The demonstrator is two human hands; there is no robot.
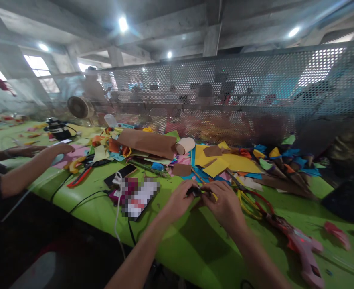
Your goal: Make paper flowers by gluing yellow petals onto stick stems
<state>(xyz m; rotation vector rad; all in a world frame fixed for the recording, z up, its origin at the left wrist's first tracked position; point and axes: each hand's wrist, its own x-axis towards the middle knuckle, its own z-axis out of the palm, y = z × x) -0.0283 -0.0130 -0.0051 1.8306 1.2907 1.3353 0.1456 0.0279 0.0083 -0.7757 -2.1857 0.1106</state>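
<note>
My left hand [181, 197] and my right hand [223, 201] are close together above the green table, fingers pinched. Between them is a small dark piece [195, 192], its kind too small and covered to make out. Some brown material shows just below the fingers. Right of my right hand lie yellow-handled scissors [246, 204] and a red loop of a handle. Farther right rests a pink glue gun [307, 251] with a small red light. Sheets of yellow paper [215, 166] and a piece of brown paper [182, 169] lie just beyond my hands.
Left of my hands are a pixelated phone [141, 198], a dark phone [121, 175] and a white cable [117, 218]. A brown roll [148, 142] and colourful paper cones [291, 166] lie farther back, before a perforated metal screen [239, 92]. A co-worker's arm [35, 170] reaches in from the left.
</note>
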